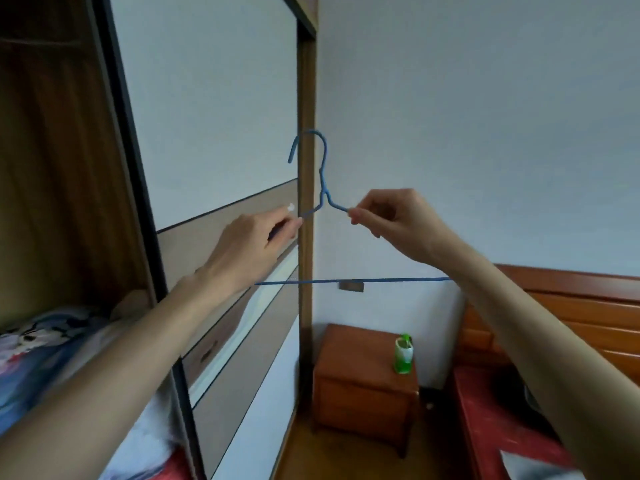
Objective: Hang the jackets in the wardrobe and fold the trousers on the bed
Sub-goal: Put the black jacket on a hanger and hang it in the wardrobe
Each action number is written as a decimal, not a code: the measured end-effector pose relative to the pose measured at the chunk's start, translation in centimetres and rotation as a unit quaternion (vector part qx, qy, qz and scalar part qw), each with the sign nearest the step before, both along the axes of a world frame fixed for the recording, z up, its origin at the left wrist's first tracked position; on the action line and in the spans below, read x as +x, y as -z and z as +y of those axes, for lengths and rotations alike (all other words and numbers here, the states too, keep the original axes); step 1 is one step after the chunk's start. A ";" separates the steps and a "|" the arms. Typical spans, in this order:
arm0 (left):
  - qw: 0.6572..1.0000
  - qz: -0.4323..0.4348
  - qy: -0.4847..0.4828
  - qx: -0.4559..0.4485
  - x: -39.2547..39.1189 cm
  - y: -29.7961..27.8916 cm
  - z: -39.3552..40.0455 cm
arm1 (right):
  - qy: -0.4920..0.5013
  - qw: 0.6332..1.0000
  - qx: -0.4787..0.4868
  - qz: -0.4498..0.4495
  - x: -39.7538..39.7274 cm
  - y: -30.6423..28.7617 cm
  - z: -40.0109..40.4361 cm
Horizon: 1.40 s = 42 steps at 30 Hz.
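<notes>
Held up before the wardrobe's sliding door (pixel 207 98): blue wire hanger (pixel 323 188), bare, each sloping shoulder pinched by left hand (pixel 252 244) and right hand (pixel 391 216). Probably light, thin, springy; best gripped near the neck.

From my feed, both forearms run bare up to the fingers, with no sleeve showing behind either wrist. My left hand (pixel 254 242) and right hand (pixel 391 216) wear no glove, ring or watch.
</notes>
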<state>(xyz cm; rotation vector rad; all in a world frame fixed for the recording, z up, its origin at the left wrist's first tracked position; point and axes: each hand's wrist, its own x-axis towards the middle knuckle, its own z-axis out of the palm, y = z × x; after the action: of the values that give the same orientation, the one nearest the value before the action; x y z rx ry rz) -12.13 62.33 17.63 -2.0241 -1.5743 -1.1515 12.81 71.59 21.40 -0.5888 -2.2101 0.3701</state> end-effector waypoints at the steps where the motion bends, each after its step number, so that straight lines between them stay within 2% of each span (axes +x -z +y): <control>1: 1.000 0.004 0.015 0.003 0.9 0.4 0.6 | 0.019 1.000 -0.003 0.001 1.2 0.5 -0.2; 12: 0.981 0.017 0.194 -0.001 11.8 3.5 5.9 | 0.183 0.981 -0.043 0.049 12.6 4.9 -4.0; 19: 0.960 0.009 0.281 -0.017 20.8 4.7 7.9 | 0.288 0.954 -0.041 0.068 20.4 6.6 -7.7; 26: 0.931 0.004 0.364 -0.029 32.3 7.2 8.0 | 0.371 0.927 -0.019 0.058 29.6 8.3 -11.2; 32: 0.902 -0.015 0.426 -0.062 42.0 10.2 7.4 | 0.435 0.898 -0.043 0.048 38.1 10.9 -14.3; 39: 0.879 0.029 0.468 -0.079 51.8 12.9 6.3 | 0.473 0.870 -0.099 0.098 46.4 14.5 -18.4; 42: 0.864 0.041 0.494 -0.084 56.0 14.2 5.5 | 0.507 0.851 -0.104 0.087 49.6 15.8 -20.5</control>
<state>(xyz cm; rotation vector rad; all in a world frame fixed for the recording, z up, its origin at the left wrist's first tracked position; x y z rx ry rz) 43.83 67.84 3.44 -3.0695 -0.5142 -1.1888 62.46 51.04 5.61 -1.6444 -1.4120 0.0796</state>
